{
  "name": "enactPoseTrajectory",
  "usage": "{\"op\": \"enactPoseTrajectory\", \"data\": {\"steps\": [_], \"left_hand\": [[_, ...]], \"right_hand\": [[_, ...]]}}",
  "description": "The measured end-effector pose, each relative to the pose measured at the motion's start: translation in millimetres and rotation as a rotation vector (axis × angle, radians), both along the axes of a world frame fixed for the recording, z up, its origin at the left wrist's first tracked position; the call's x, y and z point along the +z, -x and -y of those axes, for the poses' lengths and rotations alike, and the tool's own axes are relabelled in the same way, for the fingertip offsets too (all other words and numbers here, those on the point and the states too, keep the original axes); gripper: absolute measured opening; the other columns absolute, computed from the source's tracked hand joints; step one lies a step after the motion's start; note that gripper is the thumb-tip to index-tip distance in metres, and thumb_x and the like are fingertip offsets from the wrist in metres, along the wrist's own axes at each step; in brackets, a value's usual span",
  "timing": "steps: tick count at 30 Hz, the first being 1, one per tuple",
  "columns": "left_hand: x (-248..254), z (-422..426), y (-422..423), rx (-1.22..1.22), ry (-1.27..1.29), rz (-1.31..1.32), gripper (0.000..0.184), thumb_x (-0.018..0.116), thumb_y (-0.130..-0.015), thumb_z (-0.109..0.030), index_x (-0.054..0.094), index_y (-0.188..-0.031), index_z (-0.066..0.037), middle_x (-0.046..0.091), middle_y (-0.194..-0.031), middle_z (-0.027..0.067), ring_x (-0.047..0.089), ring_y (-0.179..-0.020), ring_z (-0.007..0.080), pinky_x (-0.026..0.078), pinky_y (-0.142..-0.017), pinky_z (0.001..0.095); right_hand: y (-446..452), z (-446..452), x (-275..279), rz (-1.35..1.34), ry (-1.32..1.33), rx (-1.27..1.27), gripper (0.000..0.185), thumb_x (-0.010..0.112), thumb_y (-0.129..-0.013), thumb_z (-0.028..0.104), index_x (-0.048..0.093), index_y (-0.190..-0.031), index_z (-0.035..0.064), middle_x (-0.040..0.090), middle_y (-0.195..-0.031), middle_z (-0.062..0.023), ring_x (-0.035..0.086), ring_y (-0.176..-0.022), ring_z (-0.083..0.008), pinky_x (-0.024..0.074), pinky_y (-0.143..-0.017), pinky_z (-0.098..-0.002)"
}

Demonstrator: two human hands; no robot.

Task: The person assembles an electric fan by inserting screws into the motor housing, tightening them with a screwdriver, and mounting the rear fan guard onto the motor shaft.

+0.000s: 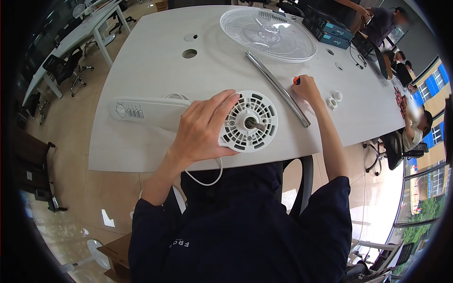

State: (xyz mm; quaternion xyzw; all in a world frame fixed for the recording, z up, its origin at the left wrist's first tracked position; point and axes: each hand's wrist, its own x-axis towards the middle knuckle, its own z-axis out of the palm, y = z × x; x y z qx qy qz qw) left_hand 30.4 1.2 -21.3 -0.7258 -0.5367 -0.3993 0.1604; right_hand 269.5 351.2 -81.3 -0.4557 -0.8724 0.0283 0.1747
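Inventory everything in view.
motor unit: one, white, left hand
control panel piece: one, white, table left
cable: count unclear, white, near edge
tube: one, silver, table middle
orange item: one, orange, right hand
plastic pieces: about two, white, table right
grille: one, translucent, table far side
boxes: at least two, teal, far right
tables: at least two, white, centre, left
chairs: several, black, floor
people: several, mixed clothing, right
sleeves: two, navy, bottom
hands: two, bare, over table

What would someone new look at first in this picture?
Probably the round white fan motor near the middle, held in the left hand, with its metal shaft sticking out. Then maybe the big see-through fan grille on the far side of the table, and the shiny metal pole slanting beside the right hand.
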Motion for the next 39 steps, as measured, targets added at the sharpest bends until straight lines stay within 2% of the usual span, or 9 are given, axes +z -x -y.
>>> {"op": "enactPoseTrajectory", "data": {"steps": [3, 6, 7, 11, 20, 24, 27, 30, 39], "left_hand": [[-5, 4, -1, -0.005, -0.035, -0.016, 0.111, 0.098, -0.047, -0.046, 0.059, -0.141, -0.001, 0.063, -0.140, 0.0124, 0.071, -0.103, 0.0269, 0.053, -0.090, 0.0400], [-9, 5, 0, -0.002, -0.056, -0.032, 0.110, 0.095, -0.050, -0.051, 0.059, -0.140, 0.000, 0.063, -0.139, 0.0132, 0.071, -0.102, 0.0259, 0.053, -0.089, 0.0395], [-11, 5, 0, -0.004, -0.073, -0.042, 0.109, 0.093, -0.052, -0.054, 0.060, -0.140, 0.001, 0.063, -0.139, 0.0135, 0.071, -0.101, 0.0254, 0.053, -0.088, 0.0393], [-9, 4, 1, -0.009, -0.076, -0.053, 0.108, 0.092, -0.053, -0.055, 0.061, -0.139, 0.002, 0.064, -0.139, 0.0138, 0.071, -0.100, 0.0249, 0.052, -0.085, 0.0384], [6, 0, -1, -0.016, 0.064, -0.005, 0.102, 0.099, -0.045, -0.036, 0.067, -0.139, -0.018, 0.060, -0.147, 0.0081, 0.070, -0.099, 0.0235, 0.051, -0.082, 0.0388], [6, -1, -1, -0.022, 0.085, -0.003, 0.104, 0.099, -0.041, -0.033, 0.067, -0.139, -0.018, 0.059, -0.149, 0.0070, 0.069, -0.102, 0.0236, 0.051, -0.084, 0.0388], [5, -1, -1, -0.017, 0.081, -0.001, 0.105, 0.100, -0.041, -0.032, 0.066, -0.140, -0.018, 0.058, -0.150, 0.0070, 0.069, -0.102, 0.0239, 0.051, -0.085, 0.0387], [5, -3, -1, -0.013, 0.078, 0.002, 0.105, 0.100, -0.042, -0.032, 0.066, -0.140, -0.017, 0.058, -0.149, 0.0073, 0.069, -0.102, 0.0243, 0.052, -0.086, 0.0389], [8, -7, 0, -0.004, 0.076, -0.010, 0.103, 0.100, -0.044, -0.037, 0.066, -0.139, -0.015, 0.059, -0.148, 0.0078, 0.070, -0.101, 0.0245, 0.051, -0.086, 0.0391]], "right_hand": [[0, 2, 8, -0.085, 0.211, -0.070, 0.023, 0.075, -0.081, 0.016, 0.073, -0.089, -0.0056, 0.073, -0.075, -0.0180, 0.074, -0.065, -0.0279, 0.0583, -0.066, -0.0400], [4, 40, 47, -0.210, 0.295, -0.076, 0.026, 0.075, -0.079, 0.018, 0.072, -0.084, -0.0067, 0.071, -0.073, -0.0192, 0.070, -0.062, -0.0263, 0.0571, -0.066, -0.0379], [4, 53, 57, -0.274, 0.288, -0.069, 0.023, 0.077, -0.078, 0.017, 0.072, -0.082, -0.0044, 0.068, -0.066, -0.0121, 0.066, -0.056, -0.0171, 0.0542, -0.059, -0.0325], [4, 89, 80, -0.484, 0.375, 0.064, 0.015, 0.075, -0.080, 0.013, 0.074, -0.085, -0.0014, 0.068, -0.069, -0.0056, 0.063, -0.058, -0.0120, 0.0500, -0.056, -0.0282], [15, 166, 143, -0.595, 0.812, 0.502, 0.013, 0.079, -0.084, 0.006, 0.075, -0.095, 0.0007, 0.070, -0.077, -0.0034, 0.058, -0.059, -0.0068, 0.0407, -0.048, -0.0221], [17, 183, 151, -0.548, 0.829, 0.513, 0.013, 0.081, -0.084, 0.007, 0.075, -0.095, 0.0008, 0.072, -0.079, -0.0038, 0.060, -0.062, -0.0068, 0.0430, -0.051, -0.0222], [15, 184, 141, -0.407, 0.682, 0.669, 0.015, 0.082, -0.084, 0.009, 0.076, -0.094, -0.0003, 0.075, -0.083, -0.0046, 0.066, -0.075, -0.0125, 0.0546, -0.072, -0.0299], [11, 186, 132, -0.396, 0.618, 0.692, 0.014, 0.082, -0.084, 0.007, 0.077, -0.095, -0.0001, 0.076, -0.084, -0.0067, 0.068, -0.077, -0.0158, 0.0552, -0.077, -0.0326], [16, 198, 131, -0.346, 0.336, 0.730, 0.012, 0.082, -0.082, 0.004, 0.077, -0.092, 0.0009, 0.074, -0.081, -0.0121, 0.069, -0.071, -0.0276, 0.0551, -0.070, -0.0348]]}}
